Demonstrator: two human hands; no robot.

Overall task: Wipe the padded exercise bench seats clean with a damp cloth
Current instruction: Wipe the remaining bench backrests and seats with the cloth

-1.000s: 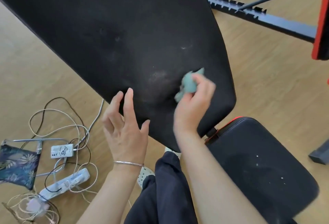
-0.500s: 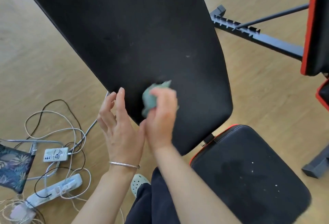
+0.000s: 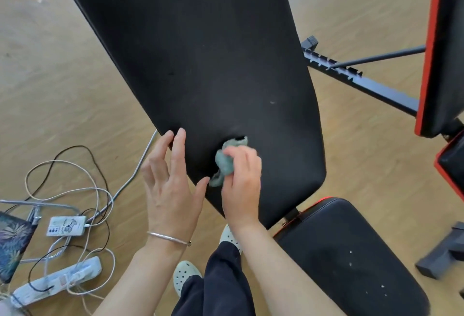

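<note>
A long black padded backrest (image 3: 200, 52) slants across the middle of the view, with a small pale fleck near its right side. My right hand (image 3: 241, 180) presses a crumpled grey-green cloth (image 3: 226, 160) against the pad's lower part. My left hand (image 3: 170, 182) rests open on the pad's left edge, fingers spread, a silver bangle on the wrist. At the lower right lies the black seat pad (image 3: 351, 260) with red trim, dotted with several white specks.
Tangled cables (image 3: 75, 185), a white adapter (image 3: 66, 226) and a power strip (image 3: 57, 281) lie on the wooden floor at left. A notched black frame bar (image 3: 359, 79) and a second red-edged pad (image 3: 444, 47) stand at right. My dark trousers and white clogs (image 3: 185, 273) are below.
My right hand swept the cloth from the pad's right side to its left, then a little back toward the middle. My left hand stayed on the pad's left edge.
</note>
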